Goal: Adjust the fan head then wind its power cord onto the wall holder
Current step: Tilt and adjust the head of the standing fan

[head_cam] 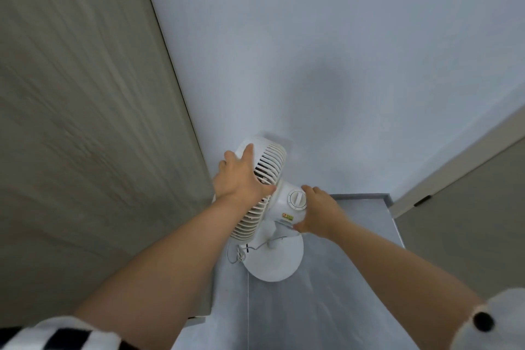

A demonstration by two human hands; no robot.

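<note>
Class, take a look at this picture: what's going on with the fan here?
A person has both hands on a white fan standing on a grey ledge by the wall. The left hand lies flat on the fan head; the right hand grips the motor housing beside the dial. The power cord lies loosely bunched by the base, not yet wound.

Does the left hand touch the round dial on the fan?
No, the left hand rests on the fan's grille; the dial sits on the motor housing, which the right hand grips.
</note>
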